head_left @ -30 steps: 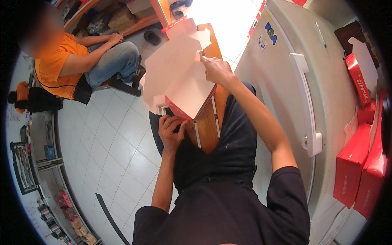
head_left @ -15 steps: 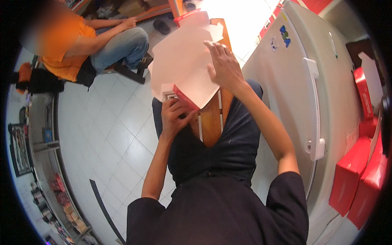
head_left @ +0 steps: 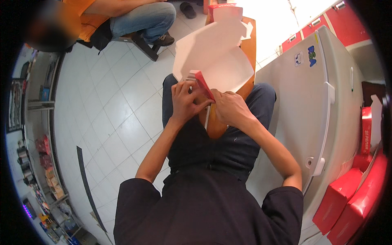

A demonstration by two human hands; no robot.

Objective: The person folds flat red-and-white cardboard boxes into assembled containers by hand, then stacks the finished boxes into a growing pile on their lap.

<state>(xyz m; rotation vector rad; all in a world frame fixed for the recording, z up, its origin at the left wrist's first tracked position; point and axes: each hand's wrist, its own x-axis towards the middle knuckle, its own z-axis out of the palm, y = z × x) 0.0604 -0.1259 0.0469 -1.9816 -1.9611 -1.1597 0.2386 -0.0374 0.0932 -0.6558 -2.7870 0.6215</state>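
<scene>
A cardboard box blank [head_left: 230, 67], white inside and red outside, lies partly folded on a wooden bench [head_left: 217, 128] between my thighs. Its near left edge is bent up into a narrow red side flap [head_left: 203, 85]. My left hand [head_left: 184, 101] grips this flap from outside, thumb at its near end and fingers curled along it. Against the flap's near corner, my right hand [head_left: 232, 108] is closed with its fingertips pinching the cardboard next to my left thumb. The right fingertips are partly hidden by the hand itself.
A white fridge [head_left: 300, 110] stands close on my right, with red boxes [head_left: 339, 196] stacked beside it. Another person in orange and jeans [head_left: 143, 22] sits at the upper left. Shelves [head_left: 41, 102] line the left. A red-and-white box piece [head_left: 226, 12] rests beyond the blank.
My right hand has come from the white panel's far right side, fingers spread, back to the near corner and closed there. My left hand stays on the flap. The whole view has shifted.
</scene>
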